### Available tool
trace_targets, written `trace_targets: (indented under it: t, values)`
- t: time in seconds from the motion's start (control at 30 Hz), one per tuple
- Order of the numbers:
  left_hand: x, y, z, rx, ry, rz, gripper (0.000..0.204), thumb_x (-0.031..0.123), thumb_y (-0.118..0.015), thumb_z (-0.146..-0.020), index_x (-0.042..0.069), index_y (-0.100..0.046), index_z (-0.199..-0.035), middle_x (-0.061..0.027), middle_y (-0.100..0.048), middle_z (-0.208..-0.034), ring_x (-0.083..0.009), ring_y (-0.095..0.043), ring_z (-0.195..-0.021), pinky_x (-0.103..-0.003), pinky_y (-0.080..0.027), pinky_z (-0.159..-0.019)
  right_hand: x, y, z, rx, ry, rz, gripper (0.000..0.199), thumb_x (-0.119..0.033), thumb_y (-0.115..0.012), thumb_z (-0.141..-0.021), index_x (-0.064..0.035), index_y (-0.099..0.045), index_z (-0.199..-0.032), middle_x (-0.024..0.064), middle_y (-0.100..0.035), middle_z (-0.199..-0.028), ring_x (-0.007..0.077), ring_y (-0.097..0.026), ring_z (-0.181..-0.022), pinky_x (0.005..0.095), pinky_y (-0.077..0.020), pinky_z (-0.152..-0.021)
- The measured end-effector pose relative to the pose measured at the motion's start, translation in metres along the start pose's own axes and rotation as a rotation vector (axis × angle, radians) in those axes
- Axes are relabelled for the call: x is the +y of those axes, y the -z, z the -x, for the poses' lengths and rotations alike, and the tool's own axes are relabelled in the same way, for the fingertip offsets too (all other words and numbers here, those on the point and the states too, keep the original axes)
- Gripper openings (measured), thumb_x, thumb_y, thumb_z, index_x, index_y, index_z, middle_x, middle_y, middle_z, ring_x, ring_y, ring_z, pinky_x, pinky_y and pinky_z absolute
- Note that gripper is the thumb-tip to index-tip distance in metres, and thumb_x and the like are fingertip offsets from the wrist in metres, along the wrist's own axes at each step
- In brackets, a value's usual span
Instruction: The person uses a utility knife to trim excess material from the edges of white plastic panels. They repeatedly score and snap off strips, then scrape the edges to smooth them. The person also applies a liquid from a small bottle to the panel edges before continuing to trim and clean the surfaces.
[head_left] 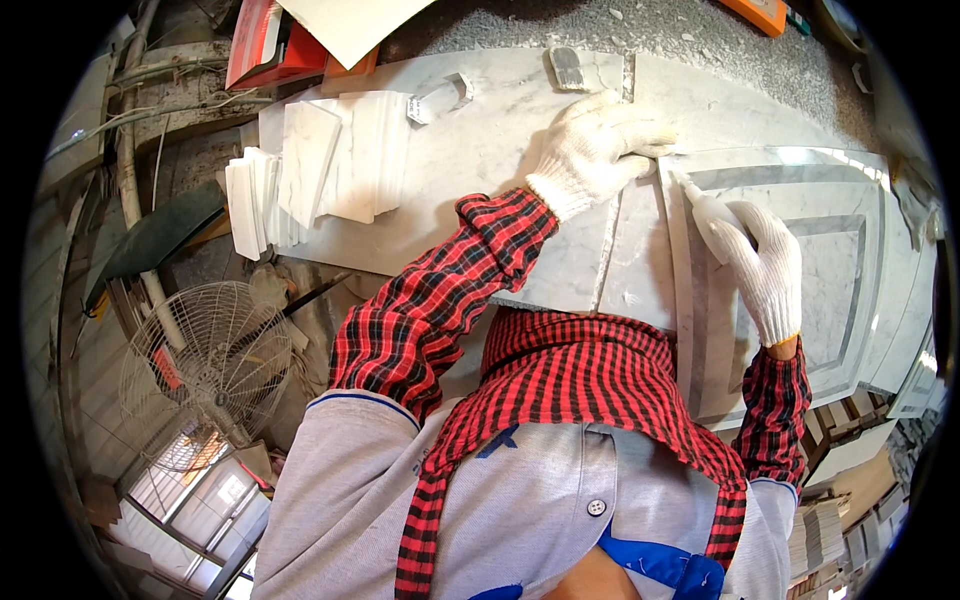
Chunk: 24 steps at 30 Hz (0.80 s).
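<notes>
My right hand, in a white knit glove, is wrapped round a white squeeze bottle. The bottle's narrow tip points up and left, close to the top left corner of a marble panel with grey inlaid rectangular borders. My left hand, gloved too, rests on the marble worktop beside that corner. Its fingers stretch right and its thumb stands apart below them, near the panel's pale left edge strip. Whether the fingertips press on the strip is hard to tell.
Stacked white marble tiles stand on the left of the worktop. A small dark block lies beyond my left hand. Near the tiles is a torn wrapper. A red box sits at the back left, and a wire-cage fan stands lower left.
</notes>
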<state>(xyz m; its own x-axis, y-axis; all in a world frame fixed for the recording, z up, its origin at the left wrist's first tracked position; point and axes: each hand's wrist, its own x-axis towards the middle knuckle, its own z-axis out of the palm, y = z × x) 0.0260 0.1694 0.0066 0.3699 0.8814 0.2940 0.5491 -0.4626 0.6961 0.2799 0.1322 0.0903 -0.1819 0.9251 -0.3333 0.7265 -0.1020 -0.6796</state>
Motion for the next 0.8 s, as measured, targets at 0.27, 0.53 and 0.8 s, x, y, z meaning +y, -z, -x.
trace_targets:
  t: [0.27,0.53,0.8]
  values:
    - [0.0,-0.001,0.0,0.0,-0.009,0.005,0.032,0.013,-0.074,-0.081,0.013,-0.073,-0.113,-0.0011,-0.073,-0.116,-0.0168,-0.067,-0.107,-0.04,-0.038,-0.111,-0.005,-0.001,-0.005,-0.022,0.009,0.032,0.037,-0.033,-0.067,-0.089,-0.0013,-0.071,-0.107,0.0172,-0.069,-0.091,0.029,-0.065,-0.081,0.0365,-0.0518,-0.076]
    - [0.001,0.0,0.001,-0.025,0.019,0.006,0.032,0.016,-0.073,-0.082,0.013,-0.073,-0.114,-0.0011,-0.073,-0.116,-0.0165,-0.068,-0.107,-0.041,-0.037,-0.112,-0.013,-0.001,-0.007,-0.017,0.015,0.007,0.036,-0.033,-0.067,-0.089,-0.001,-0.071,-0.103,0.0162,-0.068,-0.087,0.0288,-0.063,-0.078,0.0373,-0.0506,-0.074]
    - [0.003,0.003,-0.003,-0.017,-0.006,0.014,0.033,0.012,-0.075,-0.078,0.01,-0.073,-0.111,-0.0044,-0.073,-0.114,-0.02,-0.067,-0.104,-0.037,-0.043,-0.104,-0.012,-0.003,-0.012,-0.021,0.025,0.026,0.036,-0.036,-0.068,-0.088,-0.0011,-0.071,-0.099,0.0157,-0.066,-0.083,0.0284,-0.061,-0.078,0.0374,-0.0495,-0.073]
